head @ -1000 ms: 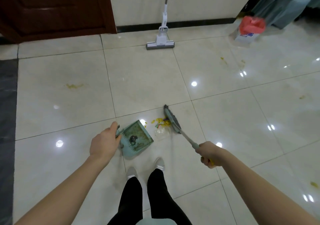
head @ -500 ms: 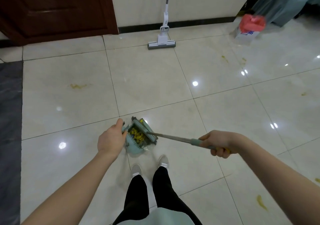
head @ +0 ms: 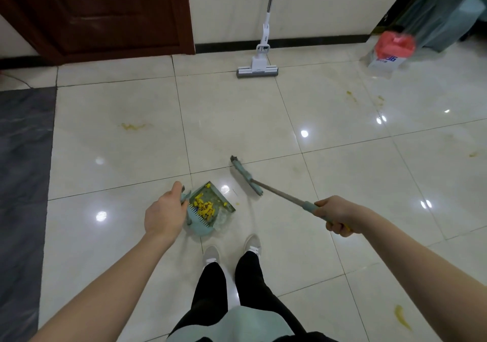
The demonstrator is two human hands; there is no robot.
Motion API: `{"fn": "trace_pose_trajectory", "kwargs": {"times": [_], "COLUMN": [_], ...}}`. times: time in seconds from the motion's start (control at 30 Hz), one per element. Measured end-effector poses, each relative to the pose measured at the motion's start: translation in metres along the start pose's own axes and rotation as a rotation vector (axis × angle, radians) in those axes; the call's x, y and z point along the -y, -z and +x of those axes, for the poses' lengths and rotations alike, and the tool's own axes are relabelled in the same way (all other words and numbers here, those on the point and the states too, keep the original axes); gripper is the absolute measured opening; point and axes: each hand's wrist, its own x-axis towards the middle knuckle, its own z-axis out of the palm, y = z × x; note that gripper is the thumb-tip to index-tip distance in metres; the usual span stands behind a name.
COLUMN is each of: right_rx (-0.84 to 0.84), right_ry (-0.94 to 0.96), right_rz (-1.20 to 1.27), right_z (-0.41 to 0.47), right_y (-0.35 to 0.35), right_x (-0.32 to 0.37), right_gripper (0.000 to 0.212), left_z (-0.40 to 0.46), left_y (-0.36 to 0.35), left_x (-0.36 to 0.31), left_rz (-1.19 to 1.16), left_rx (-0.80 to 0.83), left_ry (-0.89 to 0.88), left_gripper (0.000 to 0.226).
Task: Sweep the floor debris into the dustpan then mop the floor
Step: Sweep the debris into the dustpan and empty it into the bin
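A teal dustpan (head: 224,204) rests on the pale tiled floor just ahead of my feet, with yellow debris (head: 203,206) piled inside it. My left hand (head: 164,212) grips its handle at the left. My right hand (head: 336,215) holds the broom handle; the teal broom head (head: 245,176) is out of the pan, on or just above the floor to its upper right. A small yellow crumb (head: 237,203) lies beside the pan's right edge. A white sponge mop (head: 257,68) leans against the far wall.
Yellowish stains mark the floor at the left (head: 133,126), far right (head: 351,96) and near right (head: 402,316). A white bin with a red bag (head: 392,51) stands far right. A dark wooden door (head: 105,12) is at the back left, a dark floor strip (head: 23,183) along the left.
The broom swept the yellow debris into the dustpan, then swung back out to the right. My left hand kept hold of the dustpan.
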Motion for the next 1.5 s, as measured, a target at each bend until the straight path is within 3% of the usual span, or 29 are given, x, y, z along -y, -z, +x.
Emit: {"fn": "trace_pose_trajectory", "kwargs": {"times": [0.17,0.37,0.63,0.97,1.07,1.17,1.5], "right_rx": [0.033,0.219,0.248,-0.003,-0.102,-0.22,-0.113], "right_ry": [-0.032,-0.051,0.022,0.142,0.174,0.153,0.176], "right_rz": [0.047,0.215,0.192,-0.087,-0.337,-0.545,-0.771], "right_z": [0.005,-0.002,-0.015,-0.015,-0.006,-0.001,-0.015], "right_y": [-0.031,-0.075,-0.074,-0.081,-0.104,-0.114,-0.077], "right_x": [-0.009,-0.001,0.023,0.06,0.061,0.055,0.012], "right_gripper": [0.035,0.022,0.032,0.03,0.024,0.032,0.04], "left_z": [-0.009,-0.014,-0.016,-0.026,-0.029,-0.03,-0.026], "left_y": [0.002,-0.001,-0.001,0.003,0.003,0.002,0.006], "left_x": [0.018,0.024,0.028,0.043,0.049,0.054,0.053], "left_rz": [0.013,-0.014,-0.028,-0.041,-0.038,-0.05,-0.017], "left_rx": [-0.006,0.005,0.009,0.001,0.0,-0.007,-0.01], "left_ry": [0.012,0.038,0.058,0.078,0.072,0.071,0.092], "left_gripper": [0.022,0.019,0.02,0.022,0.024,0.025,0.025]}}
